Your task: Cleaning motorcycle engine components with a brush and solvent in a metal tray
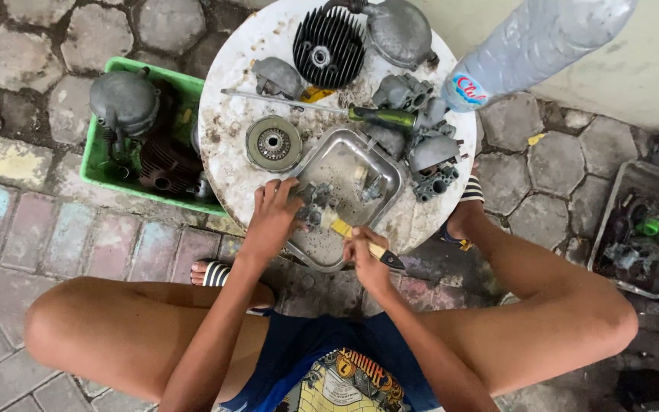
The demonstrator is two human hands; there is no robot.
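Note:
My left hand (272, 216) grips a small grey metal engine part (313, 204) over the near corner of a dented metal tray (345, 156). My right hand (365, 258) holds a small brush (360, 240) with a yellow and black handle, its bristles against that part. The tray sits on a round white table top (226, 122) between my knees. Another small metal piece (373, 187) lies in the tray.
On the table lie a finned black cylinder head (328, 46), a round flywheel disc (274, 143), a green-handled screwdriver (379, 117), grey carburetor bodies (430, 164) and a clear plastic bottle (528, 42). A green crate (97, 164) of engine parts stands left; a metal tray (638, 229) of parts right.

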